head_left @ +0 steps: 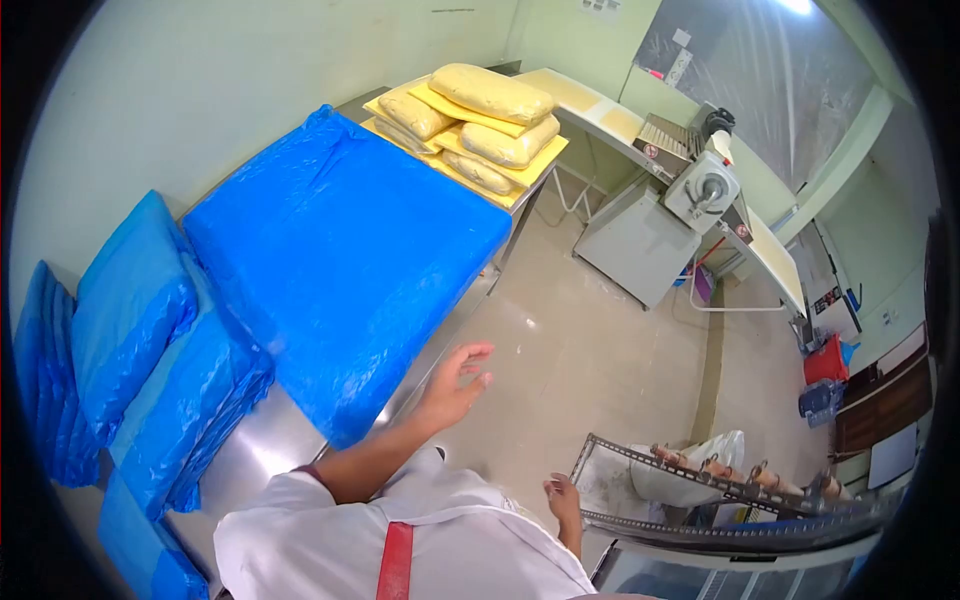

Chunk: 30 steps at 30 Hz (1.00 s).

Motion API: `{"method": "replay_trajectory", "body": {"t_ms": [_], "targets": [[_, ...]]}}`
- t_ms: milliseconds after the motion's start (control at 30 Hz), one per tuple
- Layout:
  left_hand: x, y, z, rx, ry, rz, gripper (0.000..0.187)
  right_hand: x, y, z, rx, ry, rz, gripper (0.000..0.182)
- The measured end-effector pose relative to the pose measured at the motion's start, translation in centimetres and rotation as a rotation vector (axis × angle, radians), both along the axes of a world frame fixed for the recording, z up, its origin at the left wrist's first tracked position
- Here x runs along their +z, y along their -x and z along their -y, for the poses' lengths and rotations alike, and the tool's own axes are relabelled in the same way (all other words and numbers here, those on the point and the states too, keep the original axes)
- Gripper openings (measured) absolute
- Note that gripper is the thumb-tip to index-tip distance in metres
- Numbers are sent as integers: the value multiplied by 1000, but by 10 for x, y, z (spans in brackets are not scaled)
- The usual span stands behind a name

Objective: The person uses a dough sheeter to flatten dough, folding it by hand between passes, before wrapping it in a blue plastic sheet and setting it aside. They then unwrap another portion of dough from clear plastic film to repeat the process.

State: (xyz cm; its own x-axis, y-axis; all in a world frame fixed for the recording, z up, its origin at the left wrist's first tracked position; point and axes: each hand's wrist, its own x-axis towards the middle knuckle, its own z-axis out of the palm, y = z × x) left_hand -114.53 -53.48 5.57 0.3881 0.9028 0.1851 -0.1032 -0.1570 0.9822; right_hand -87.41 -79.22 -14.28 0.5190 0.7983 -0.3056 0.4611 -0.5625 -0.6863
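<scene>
My left hand [457, 386] is raised in front of my body with its fingers loosely bent and apart, holding nothing. It is nearest to the edge of a large flat slab wrapped in blue plastic [345, 250], without touching it. The slab lies on a metal table [275, 432]. My right hand [564, 497] hangs lower by my side, partly curled with its fingers apart and nothing visible in it. Close beside it stands a metal rack [585, 455] with a perforated frame.
More blue-wrapped bundles [135, 290] are stacked on the left. Pale dough-like wrapped loaves [490, 92] sit on yellow sheets at the table's far end. Beyond the tiled floor [580, 350] stands a machine [640, 235] with long side conveyors. A red item [826, 360] is at the right.
</scene>
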Motion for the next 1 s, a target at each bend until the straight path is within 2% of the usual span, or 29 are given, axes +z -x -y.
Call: {"method": "replay_trajectory", "body": {"t_ms": [100,167,300,333,400,433,467,500,533,567,600,633,667,700,733,767,833,900,933,1000], "targets": [[11,-38,-61,-44,53,79,40,-15,-45,-31,-164,-17,-63,35],[10,-61,-98,-57,85,154,40,-48,-77,-57,-220,-13,-90,34],[-2,-97,-175,108,238,191,39,-25,-110,-162,55,111,10,31],[-4,-104,-194,162,258,224,40,-29,-129,-193,171,42,52,29],[-1,-115,-230,275,297,306,40,-79,-191,-258,240,-92,-143,26],[7,-119,-252,330,307,357,41,-53,-208,-299,269,-98,-120,24],[15,-124,-276,386,309,414,42,-5,-216,-361,301,-109,-91,22],[25,-129,-299,426,286,476,43,8,-239,-413,287,-167,-152,22],[34,-133,-321,467,267,533,43,36,-258,-471,418,-224,22,22],[41,-135,-341,507,255,589,44,59,-267,-526,408,-375,151,22],[46,-138,-364,535,220,629,45,140,-243,-573,438,-445,132,22],[51,-141,-389,561,182,670,46,182,-240,-625,484,-431,106,24],[56,-144,-415,584,139,714,48,214,-232,-672,504,-571,-70,25],[64,-148,-439,613,136,751,49,265,-211,-705,567,-620,-55,26],[75,-151,-461,638,131,786,50,294,-195,-743,613,-706,-106,27],[82,-153,-483,657,126,817,51,315,-179,-779,652,-792,-162,27],[80,-154,-531,736,131,792,60,343,-149,-842,738,-844,-102,32],[76,-156,-574,809,195,869,67,349,-128,-905,783,-680,-33,37],[74,-156,-589,866,234,882,63,347,-122,-930,804,-593,8,40],[68,-147,-602,683,177,970,55,339,-115,-975,874,-358,-171,40]]}}
